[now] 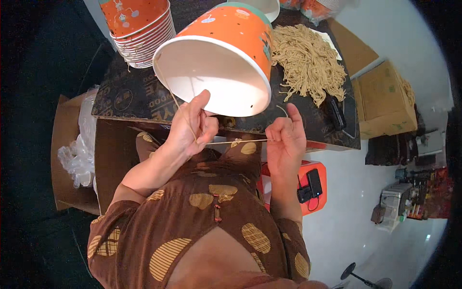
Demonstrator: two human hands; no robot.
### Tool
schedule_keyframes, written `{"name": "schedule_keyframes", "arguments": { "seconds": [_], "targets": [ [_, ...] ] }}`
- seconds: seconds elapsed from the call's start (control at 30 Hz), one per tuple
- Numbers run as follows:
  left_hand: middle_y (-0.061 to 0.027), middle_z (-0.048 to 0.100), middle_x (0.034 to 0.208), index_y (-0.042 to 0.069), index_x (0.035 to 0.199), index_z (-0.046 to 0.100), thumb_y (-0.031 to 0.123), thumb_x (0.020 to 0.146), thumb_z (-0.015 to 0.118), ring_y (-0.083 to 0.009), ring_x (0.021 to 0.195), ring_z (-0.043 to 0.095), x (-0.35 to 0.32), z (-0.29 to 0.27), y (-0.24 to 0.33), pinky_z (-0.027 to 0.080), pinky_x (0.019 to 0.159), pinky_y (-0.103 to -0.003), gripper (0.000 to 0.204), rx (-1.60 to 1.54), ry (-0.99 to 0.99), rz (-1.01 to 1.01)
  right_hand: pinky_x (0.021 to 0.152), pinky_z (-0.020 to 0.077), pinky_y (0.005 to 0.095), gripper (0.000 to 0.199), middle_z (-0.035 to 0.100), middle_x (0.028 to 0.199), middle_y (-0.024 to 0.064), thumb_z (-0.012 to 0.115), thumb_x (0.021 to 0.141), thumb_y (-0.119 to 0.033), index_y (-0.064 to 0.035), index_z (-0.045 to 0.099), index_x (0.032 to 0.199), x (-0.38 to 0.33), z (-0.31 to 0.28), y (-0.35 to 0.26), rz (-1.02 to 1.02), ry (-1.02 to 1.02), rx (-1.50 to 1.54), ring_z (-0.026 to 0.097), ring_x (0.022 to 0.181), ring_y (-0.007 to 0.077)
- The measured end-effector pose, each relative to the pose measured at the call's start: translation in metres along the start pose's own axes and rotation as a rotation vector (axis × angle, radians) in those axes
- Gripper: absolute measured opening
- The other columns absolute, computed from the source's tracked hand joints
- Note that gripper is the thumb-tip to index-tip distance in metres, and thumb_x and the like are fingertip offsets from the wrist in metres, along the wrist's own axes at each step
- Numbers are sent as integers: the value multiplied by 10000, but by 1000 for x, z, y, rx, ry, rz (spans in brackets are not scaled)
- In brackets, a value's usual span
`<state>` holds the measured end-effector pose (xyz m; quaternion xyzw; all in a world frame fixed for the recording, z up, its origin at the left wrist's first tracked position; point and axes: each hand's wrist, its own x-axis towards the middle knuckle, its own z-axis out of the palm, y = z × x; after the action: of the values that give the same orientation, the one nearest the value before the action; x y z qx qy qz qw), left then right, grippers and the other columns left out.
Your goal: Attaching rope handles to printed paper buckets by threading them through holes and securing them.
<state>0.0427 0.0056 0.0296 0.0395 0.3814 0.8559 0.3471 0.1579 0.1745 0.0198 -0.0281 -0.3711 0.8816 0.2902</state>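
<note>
An orange paper bucket point(231, 29) with a white inside lies tilted on the table, its mouth facing me. A beige cord point(168, 86) runs from the left side of its rim down to my left hand point(192, 123), whose fingers are curled round it. The left thumb points up in front of the bucket's mouth. From there the cord stretches taut across to my right hand point(287, 137), which pinches it, a short end sticking up above the fingers. A small dark hole shows near the right side of the bucket's rim.
Nested orange buckets point(144, 45) stand at the table's left. Right of the bucket lie a heap of beige cords point(308, 62) and a black hand tool point(337, 114). Cardboard boxes point(385, 103) flank the table; a red stool point(315, 202) holds black devices.
</note>
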Motion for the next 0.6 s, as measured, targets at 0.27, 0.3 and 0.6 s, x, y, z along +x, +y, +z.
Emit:
{"name": "schedule_keyframes", "arguments": {
  "seconds": [0.27, 0.3, 0.6],
  "targets": [
    [-110, 668, 805, -38, 1034, 540, 311, 990, 488, -141, 310, 392, 4, -8, 8, 209, 263, -235, 355, -31, -26, 12, 614, 423, 230, 122, 634, 781, 101, 573, 942, -72, 26, 571, 1015, 7, 1, -10, 89, 12, -31, 524, 658, 113],
    [-107, 651, 730, -45, 1021, 549, 320, 996, 476, -130, 296, 368, 5, -7, 9, 217, 259, -223, 374, -33, -1, -6, 593, 423, 228, 98, 631, 751, 96, 578, 935, -64, 24, 585, 978, 8, 5, -12, 100, 52, -62, 529, 630, 112],
    [-62, 505, 488, -84, 1051, 568, 335, 1003, 440, -108, 278, 308, 9, -2, 17, 247, 255, -211, 441, -176, -58, -287, 489, 408, 212, 40, 608, 678, 50, 608, 896, -10, 12, 600, 928, 6, 28, -12, -137, 73, -466, 554, 559, 87]
  ]
}}
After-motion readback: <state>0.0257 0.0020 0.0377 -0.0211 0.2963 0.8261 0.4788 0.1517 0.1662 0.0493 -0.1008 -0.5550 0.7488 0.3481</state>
